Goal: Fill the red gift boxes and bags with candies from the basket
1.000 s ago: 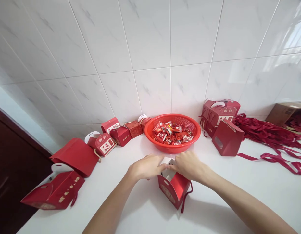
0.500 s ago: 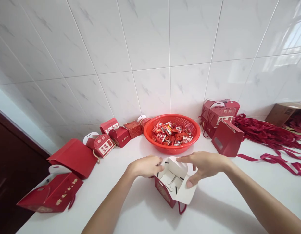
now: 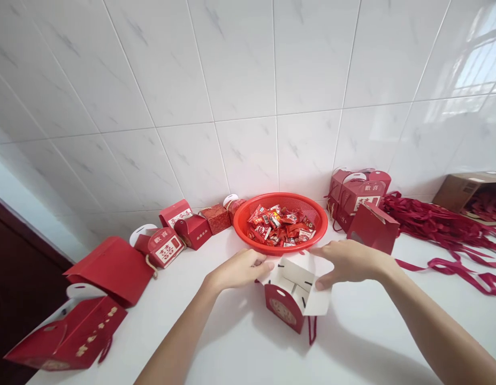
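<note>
A small red gift box (image 3: 283,308) with a gold emblem on its front stands upright on the white table, its top open and white inside. Short dark cord ends show on the inner walls, and a dark red cord loop (image 3: 312,330) hangs at its right side. My left hand (image 3: 240,270) pinches the left flap between thumb and bent fingers. On the other side, my right hand (image 3: 348,262) has its thumb on the inner face of the right flap and its fingers reaching behind the box. Just behind stands a red plastic basket (image 3: 240,227) with wrapped candies (image 3: 277,224).
Several red gift boxes (image 3: 167,247) line the left side, the nearest a larger red box (image 3: 83,337). More boxes (image 3: 366,195) stand at the back right, beside piled dark red ribbons (image 3: 424,219) and a cardboard carton (image 3: 458,195). A tiled wall (image 3: 248,144) bounds the table.
The gift box has turned so that its emblem front faces me more, and it has shifted slightly right. Both hands stay at its flaps. The view has tilted a little.
</note>
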{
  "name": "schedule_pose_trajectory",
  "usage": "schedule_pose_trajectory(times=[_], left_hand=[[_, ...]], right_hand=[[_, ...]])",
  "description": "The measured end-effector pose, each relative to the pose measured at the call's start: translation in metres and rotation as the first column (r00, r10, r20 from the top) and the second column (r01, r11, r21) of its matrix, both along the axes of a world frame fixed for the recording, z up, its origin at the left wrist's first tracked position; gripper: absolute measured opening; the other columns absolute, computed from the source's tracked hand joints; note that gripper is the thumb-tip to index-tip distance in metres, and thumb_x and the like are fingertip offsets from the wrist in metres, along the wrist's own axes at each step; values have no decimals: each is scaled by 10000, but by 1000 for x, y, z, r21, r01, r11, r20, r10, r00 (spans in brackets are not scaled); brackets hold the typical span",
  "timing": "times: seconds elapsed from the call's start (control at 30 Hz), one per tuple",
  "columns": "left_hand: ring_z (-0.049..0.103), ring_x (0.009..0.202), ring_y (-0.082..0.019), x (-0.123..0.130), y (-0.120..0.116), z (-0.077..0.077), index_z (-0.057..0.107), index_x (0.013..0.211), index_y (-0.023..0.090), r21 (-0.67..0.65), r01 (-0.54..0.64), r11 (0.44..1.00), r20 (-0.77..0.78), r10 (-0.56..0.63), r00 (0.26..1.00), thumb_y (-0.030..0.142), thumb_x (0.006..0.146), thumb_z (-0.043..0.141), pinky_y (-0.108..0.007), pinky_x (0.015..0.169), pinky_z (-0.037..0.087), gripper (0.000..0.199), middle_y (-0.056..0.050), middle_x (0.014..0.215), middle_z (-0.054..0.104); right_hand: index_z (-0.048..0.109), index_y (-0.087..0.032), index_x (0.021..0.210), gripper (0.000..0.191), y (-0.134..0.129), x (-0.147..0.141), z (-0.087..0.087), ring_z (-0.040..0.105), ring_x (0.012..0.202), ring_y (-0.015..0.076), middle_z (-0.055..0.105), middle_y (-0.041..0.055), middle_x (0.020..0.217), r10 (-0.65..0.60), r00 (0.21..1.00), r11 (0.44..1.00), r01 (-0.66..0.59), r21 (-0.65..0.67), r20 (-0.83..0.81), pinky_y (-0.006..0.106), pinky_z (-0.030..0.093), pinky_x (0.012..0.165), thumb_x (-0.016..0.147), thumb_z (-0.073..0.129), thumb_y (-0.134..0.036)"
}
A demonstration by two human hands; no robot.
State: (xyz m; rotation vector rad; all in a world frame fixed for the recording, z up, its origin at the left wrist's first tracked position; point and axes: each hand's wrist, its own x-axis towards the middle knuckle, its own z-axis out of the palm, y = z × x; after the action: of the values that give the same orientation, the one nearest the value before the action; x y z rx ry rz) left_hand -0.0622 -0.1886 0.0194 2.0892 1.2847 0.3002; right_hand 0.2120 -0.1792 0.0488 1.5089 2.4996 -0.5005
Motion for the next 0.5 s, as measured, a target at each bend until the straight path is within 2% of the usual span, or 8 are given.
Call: schedule_pose_trajectory(times=[0.1, 0.17, 0.23, 0.27, 0.33, 0.4, 0.43, 0.5], left_hand=[[592, 758, -193, -12, -8, 24, 697, 869, 178, 107, -61, 992, 8, 60, 998, 542, 918, 456, -255, 657, 429, 439, -28, 831, 686], [637, 936, -226, -14, -5, 37, 735, 1062, 199, 212, -146, 966, 63, 136, 989, 503, 921, 474, -270, 786, 473, 424, -45, 1035, 736], [639, 1063, -238, -8, 9, 42, 729, 1175, 214, 252, -166, 953, 103, 144, 984, 430, 911, 493, -286, 898, 478, 415, -50, 1183, 729], [649, 1067, -233, -3, 20, 41, 739, 1167, 216, 243, -124, 962, 90, 105, 990, 377, 898, 497, -282, 904, 484, 397, -44, 1191, 732], [676, 1030, -214, 12, 48, 34, 781, 1069, 220, 147, 10, 989, -20, -7, 1000, 220, 829, 497, -263, 901, 489, 372, -24, 1125, 761], [690, 991, -219, 27, 78, 23, 807, 952, 225, -21, 140, 990, -218, -141, 966, 131, 739, 514, -260, 868, 495, 374, -21, 1072, 778], [696, 959, -235, 34, 91, 18, 808, 937, 232, -107, 152, 983, -324, -179, 929, 143, 721, 538, -273, 811, 509, 357, -28, 1066, 778], [697, 950, -262, 45, 112, 7, 801, 952, 256, -226, 109, 968, -430, -200, 880, 176, 668, 609, -284, 731, 518, 352, -35, 1116, 767]], right_hand=[[656, -242, 1286, 591, 23, 7, 19, 646, 1042, 333, 705, 117, 1177, 47, 989, 995, -35, 90, -143, 356, 478, 790, 788, 649, -561], [703, -233, 1182, 475, 47, 0, 25, 668, 951, 288, 726, 102, 1109, 99, 969, 987, -66, 150, -226, 327, 475, 743, 834, 596, -539], [737, -224, 1059, 347, 76, -18, 20, 671, 874, 249, 740, 86, 1032, 89, 952, 978, -28, 205, -294, 302, 468, 710, 829, 609, -451], [748, -215, 992, 276, 89, -30, 13, 669, 870, 236, 744, 80, 997, 117, 942, 977, -52, 205, -315, 293, 467, 718, 815, 619, -383], [758, -213, 857, 176, 113, -52, -5, 664, 778, 213, 741, 57, 860, 172, 935, 984, -150, 93, -309, 281, 462, 666, 752, 646, -299], [762, -219, 832, 193, 128, -68, -25, 639, 650, 190, 703, 24, 710, 174, 958, 972, -204, -114, -229, 273, 450, 591, 656, 685, -244], [766, -230, 852, 257, 133, -73, -33, 621, 601, 181, 687, 8, 678, 163, 973, 966, -192, -176, -163, 272, 445, 565, 602, 706, -216], [766, -262, 927, 413, 138, -75, -44, 608, 573, 176, 692, -6, 708, 123, 992, 974, -126, -190, -28, 278, 446, 546, 524, 734, -178]])
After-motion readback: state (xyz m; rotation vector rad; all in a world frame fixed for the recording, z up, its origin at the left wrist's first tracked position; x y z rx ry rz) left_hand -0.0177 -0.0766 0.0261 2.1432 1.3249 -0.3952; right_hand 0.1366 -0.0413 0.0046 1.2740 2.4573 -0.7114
